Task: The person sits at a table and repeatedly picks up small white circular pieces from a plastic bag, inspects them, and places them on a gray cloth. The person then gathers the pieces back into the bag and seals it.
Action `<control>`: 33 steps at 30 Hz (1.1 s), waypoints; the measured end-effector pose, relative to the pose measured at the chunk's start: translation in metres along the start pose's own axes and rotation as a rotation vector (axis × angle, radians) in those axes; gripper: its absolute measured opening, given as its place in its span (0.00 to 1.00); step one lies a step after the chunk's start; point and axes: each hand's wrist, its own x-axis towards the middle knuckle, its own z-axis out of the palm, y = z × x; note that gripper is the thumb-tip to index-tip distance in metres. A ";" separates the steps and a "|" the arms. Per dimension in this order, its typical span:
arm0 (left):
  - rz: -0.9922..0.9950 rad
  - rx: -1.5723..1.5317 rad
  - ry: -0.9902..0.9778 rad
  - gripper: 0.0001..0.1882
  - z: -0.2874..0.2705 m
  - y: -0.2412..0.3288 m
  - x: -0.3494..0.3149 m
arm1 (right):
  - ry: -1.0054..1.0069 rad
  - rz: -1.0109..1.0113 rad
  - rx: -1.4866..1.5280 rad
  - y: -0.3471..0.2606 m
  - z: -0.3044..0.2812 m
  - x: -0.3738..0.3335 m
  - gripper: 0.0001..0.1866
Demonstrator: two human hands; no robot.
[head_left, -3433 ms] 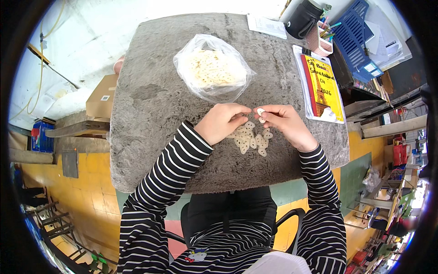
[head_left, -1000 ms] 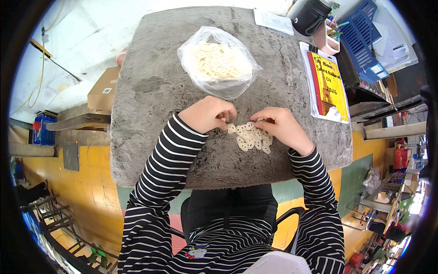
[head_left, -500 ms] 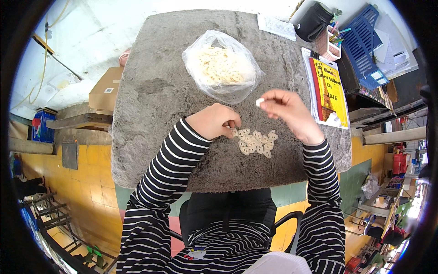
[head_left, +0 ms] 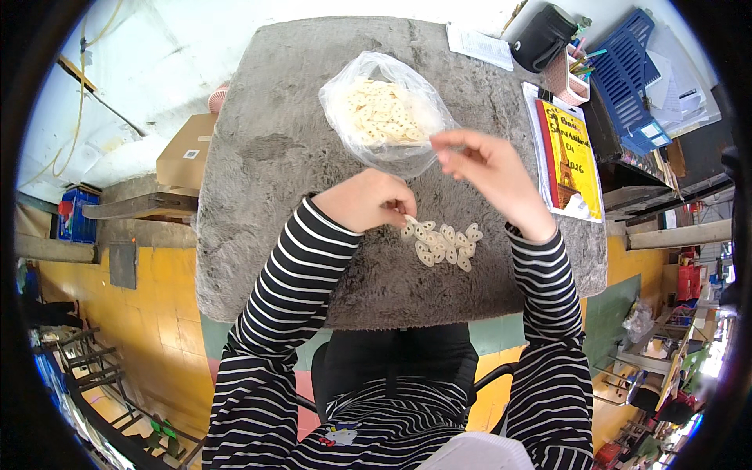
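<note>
My left hand (head_left: 372,204) is closed in a pinch at the edge of a small pile of flat cream pieces with holes (head_left: 445,244). Its fingertips grip one such cream piece (head_left: 408,226), mostly covered by the fingers. At the right rim of a clear plastic bag (head_left: 338,74), my right hand (head_left: 493,171) hovers with thumb and index finger apart, and no piece shows between them. Many similar cream pieces (head_left: 380,112) fill the bag, which lies open farther back on the table.
Grey plush cloth covers the table (head_left: 266,117). A yellow-covered booklet (head_left: 570,157) lies at the right edge, with paper sheets (head_left: 479,47) at the back. Beyond the right back corner are a pink pen basket (head_left: 565,77), a black case (head_left: 543,37) and a blue rack (head_left: 623,66).
My right hand has moved up toward the bag, and the small white piece in its fingers no longer shows. The left hand stays pinched by the pile.
</note>
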 end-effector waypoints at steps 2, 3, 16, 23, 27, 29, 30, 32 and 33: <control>0.019 -0.078 0.086 0.08 -0.004 0.002 0.000 | -0.079 0.066 0.029 0.006 0.001 -0.018 0.16; 0.023 -0.099 0.149 0.08 -0.006 0.003 -0.001 | -0.102 0.085 0.058 0.009 0.001 -0.025 0.16; 0.020 -0.359 0.827 0.19 -0.034 -0.004 0.017 | 0.001 0.054 -0.368 0.027 -0.009 -0.087 0.17; -0.040 -0.260 0.423 0.14 -0.009 0.010 0.008 | -0.081 0.082 -0.291 0.045 -0.003 -0.095 0.07; -0.033 -0.071 0.124 0.16 0.016 0.004 0.015 | 0.007 0.267 -0.211 0.048 -0.008 -0.093 0.07; 0.068 0.105 -0.006 0.21 0.022 0.000 0.013 | 0.003 0.310 -0.119 0.050 -0.011 -0.092 0.07; 0.131 0.201 -0.054 0.23 0.024 -0.002 0.012 | -0.004 0.344 -0.080 0.051 -0.013 -0.091 0.07; 0.157 0.175 -0.053 0.22 0.026 -0.006 0.011 | 0.023 0.338 0.020 0.053 -0.018 -0.089 0.07; 0.125 0.155 -0.067 0.21 0.026 -0.007 0.011 | 0.034 0.343 0.067 0.053 -0.021 -0.087 0.07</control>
